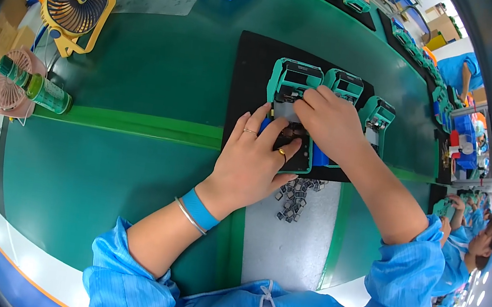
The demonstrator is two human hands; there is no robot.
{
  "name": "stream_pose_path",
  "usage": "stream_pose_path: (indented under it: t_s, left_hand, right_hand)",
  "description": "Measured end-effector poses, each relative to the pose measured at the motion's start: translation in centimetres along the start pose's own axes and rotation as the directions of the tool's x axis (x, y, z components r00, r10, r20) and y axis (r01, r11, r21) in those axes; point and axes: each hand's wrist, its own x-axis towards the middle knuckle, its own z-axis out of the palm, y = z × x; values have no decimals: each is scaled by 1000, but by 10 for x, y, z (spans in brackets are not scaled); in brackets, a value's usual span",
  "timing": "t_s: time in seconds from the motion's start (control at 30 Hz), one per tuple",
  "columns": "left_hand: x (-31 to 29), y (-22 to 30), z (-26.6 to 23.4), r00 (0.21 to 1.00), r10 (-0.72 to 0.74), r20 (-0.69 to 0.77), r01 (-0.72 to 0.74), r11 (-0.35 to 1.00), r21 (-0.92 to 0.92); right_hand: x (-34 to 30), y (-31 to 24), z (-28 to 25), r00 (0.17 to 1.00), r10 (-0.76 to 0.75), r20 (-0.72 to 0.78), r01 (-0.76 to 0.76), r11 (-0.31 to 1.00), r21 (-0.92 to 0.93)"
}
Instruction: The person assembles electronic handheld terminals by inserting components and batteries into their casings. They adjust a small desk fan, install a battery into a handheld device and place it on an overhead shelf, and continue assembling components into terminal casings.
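Pressing down on the nearest green handheld device (pixel 294 98), which lies on the black mat (pixel 249 85) just past the belt's front edge, both hands work its lower half. Left hand (pixel 251 160) is clamped round the device's bottom end from 7 o'clock, thumb and ringed fingers wrapped over its dark panel. Right hand (pixel 328 121) comes in from 4 o'clock, fingertips pinched at the panel's upper edge; can't tell if a small part sits betw. them. Two more green units (pixel 343 84) sit at 1–2 o'clock on the same mat; a heap of small dark square parts (pixel 295 194) lies at 6 o'clock, just below the mat. To do this well, prob. keep the left hand steady as a brace and press w/ the right fingertips squarely, not at a tilt.
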Motion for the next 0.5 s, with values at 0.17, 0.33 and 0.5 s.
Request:
stream_pose_path:
  t_s: [0.17, 0.33, 0.5]
  left_hand:
    - [0, 2, -1, 1000, 6, 22, -7, 1000, 14]
    - [5, 2, 1, 999, 32, 3, -32, 999, 15]
    - [5, -10, -12, 996, 74, 46, -77, 995, 70]
  right_hand:
    - [3, 0, -1, 986, 164, -15, -163, 986, 25]
    - [-2, -7, -4, 962, 268, -48, -266, 963, 54]
    - [-60, -54, -33, 850, 522, -72, -387, 711, 587]
